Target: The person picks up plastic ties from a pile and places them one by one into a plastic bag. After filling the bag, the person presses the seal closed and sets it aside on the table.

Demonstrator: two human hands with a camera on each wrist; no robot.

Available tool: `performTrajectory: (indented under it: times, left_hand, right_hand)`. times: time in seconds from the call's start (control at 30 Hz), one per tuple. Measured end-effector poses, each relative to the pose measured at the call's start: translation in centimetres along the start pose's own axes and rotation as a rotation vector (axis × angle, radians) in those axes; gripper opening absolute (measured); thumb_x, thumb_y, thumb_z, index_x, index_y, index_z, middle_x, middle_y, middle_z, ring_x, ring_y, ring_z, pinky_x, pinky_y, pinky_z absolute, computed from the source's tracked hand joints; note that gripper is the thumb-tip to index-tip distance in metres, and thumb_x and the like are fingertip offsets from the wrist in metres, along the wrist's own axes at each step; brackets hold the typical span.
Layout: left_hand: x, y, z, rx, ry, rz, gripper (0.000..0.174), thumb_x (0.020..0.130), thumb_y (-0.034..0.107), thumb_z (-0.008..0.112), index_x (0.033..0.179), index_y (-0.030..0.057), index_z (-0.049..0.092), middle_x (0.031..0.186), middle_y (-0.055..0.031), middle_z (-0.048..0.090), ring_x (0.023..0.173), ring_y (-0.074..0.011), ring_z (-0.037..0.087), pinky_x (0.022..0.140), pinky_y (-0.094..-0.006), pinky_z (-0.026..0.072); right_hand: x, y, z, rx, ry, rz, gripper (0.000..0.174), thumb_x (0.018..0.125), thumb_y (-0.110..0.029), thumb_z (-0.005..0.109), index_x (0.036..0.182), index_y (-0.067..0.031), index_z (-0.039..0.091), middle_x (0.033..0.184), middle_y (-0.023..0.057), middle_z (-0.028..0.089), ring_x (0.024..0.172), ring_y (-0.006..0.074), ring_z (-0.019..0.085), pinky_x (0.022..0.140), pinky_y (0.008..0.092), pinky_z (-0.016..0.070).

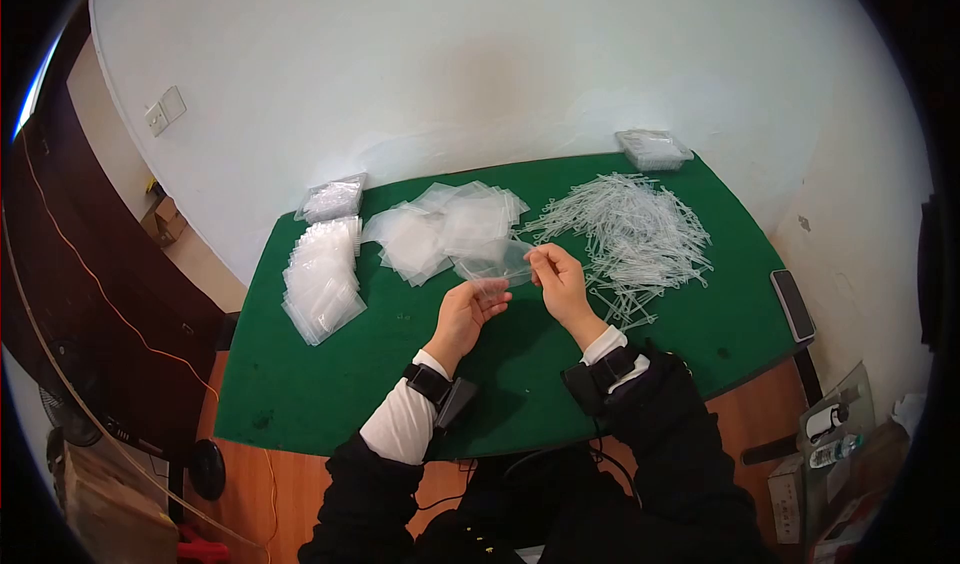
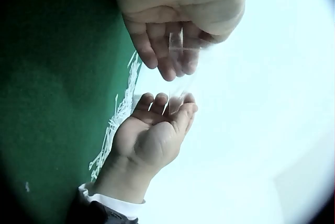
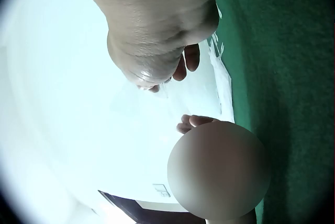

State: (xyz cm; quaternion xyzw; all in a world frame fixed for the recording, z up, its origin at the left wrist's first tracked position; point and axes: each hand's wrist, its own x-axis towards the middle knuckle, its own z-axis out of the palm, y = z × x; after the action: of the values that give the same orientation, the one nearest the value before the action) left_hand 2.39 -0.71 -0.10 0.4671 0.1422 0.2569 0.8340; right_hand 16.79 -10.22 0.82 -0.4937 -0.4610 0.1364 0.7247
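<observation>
Between my two hands stretches a thin clear plastic bag [image 1: 511, 263], seen in the left wrist view as a see-through film [image 2: 176, 51] with glossy edges. My left hand [image 1: 468, 316] holds its near left side between thumb and fingers. The right hand [image 1: 560, 282] pinches its right side with thumb and forefinger. Both hands are raised over the front middle of the table, just short of a loose pile of flat clear bags [image 1: 470, 219]. To the right of the right hand spreads a heap of thin clear plastic loop strips [image 1: 640, 234].
The green table [image 1: 400, 394] stands against a white wall. At its left lies a fanned stack of clear bags [image 1: 322, 274], with a wrapped pack [image 1: 332, 198] behind it. Another wrapped pack [image 1: 654, 150] sits at the back right. A phone [image 1: 792, 305] lies at the right edge.
</observation>
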Motion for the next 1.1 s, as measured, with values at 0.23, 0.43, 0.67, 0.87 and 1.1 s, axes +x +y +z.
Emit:
performTrajectory:
  times: [0.23, 0.43, 0.67, 0.87, 1.1]
  left_hand:
    - [-0.5, 0.2, 0.7, 0.053, 0.049, 0.042, 0.025, 0.089, 0.019, 0.047, 0.101, 0.0001, 0.057, 0.101, -0.0086, 0.06, 0.082, -0.0157, 0.058, 0.073, -0.0281, 0.0478]
    - [-0.1, -0.1, 0.1, 0.2, 0.207, 0.149, 0.022, 0.086, 0.018, 0.054, 0.1, 0.0023, 0.06, 0.099, -0.0058, 0.06, 0.079, -0.0126, 0.057, 0.069, -0.0253, 0.0471]
    - [0.1, -0.5, -0.1, 0.409, 0.122, 0.311, 0.02, 0.083, 0.016, 0.059, 0.097, 0.0019, 0.062, 0.088, -0.0011, 0.061, 0.075, -0.0086, 0.054, 0.065, -0.0218, 0.043]
    - [0.3, -0.9, 0.0, 0.369, 0.143, 0.406, 0.017, 0.082, 0.012, 0.061, 0.094, 0.0003, 0.063, 0.083, 0.0007, 0.059, 0.072, -0.0061, 0.05, 0.066, -0.0192, 0.0388]
    - [1.3, -0.5, -1.8, 0.214, 0.45, 0.423, 0.016, 0.086, 0.015, 0.056, 0.09, 0.0006, 0.061, 0.086, -0.0016, 0.061, 0.074, -0.0068, 0.052, 0.067, -0.0199, 0.0391]
  right_hand:
    - [0.0, 0.1, -0.1, -0.028, 0.007, 0.045, 0.016, 0.088, -0.016, 0.052, 0.083, -0.0017, 0.058, 0.068, -0.0016, 0.052, 0.055, 0.0046, 0.045, 0.049, 0.0187, 0.0363]
    - [0.1, 0.6, -0.2, -0.046, 0.006, 0.097, 0.015, 0.086, -0.015, 0.053, 0.082, -0.0018, 0.059, 0.063, -0.0022, 0.051, 0.053, 0.0044, 0.045, 0.049, 0.0188, 0.0365]
    - [-0.2, 0.5, 0.0, -0.077, -0.031, 0.123, 0.013, 0.085, -0.012, 0.054, 0.08, -0.0015, 0.059, 0.06, -0.0028, 0.049, 0.051, 0.0038, 0.044, 0.047, 0.0187, 0.0353]
    - [-0.4, 0.9, 0.4, -0.195, -0.031, 0.01, 0.016, 0.083, -0.014, 0.058, 0.079, 0.0009, 0.059, 0.062, -0.0007, 0.053, 0.05, 0.005, 0.045, 0.045, 0.0203, 0.0363]
    - [0.1, 1.4, 0.2, -0.03, -0.007, 0.403, 0.016, 0.086, -0.015, 0.052, 0.086, -0.0018, 0.061, 0.067, 0.0035, 0.058, 0.05, 0.0076, 0.051, 0.045, 0.0206, 0.0406]
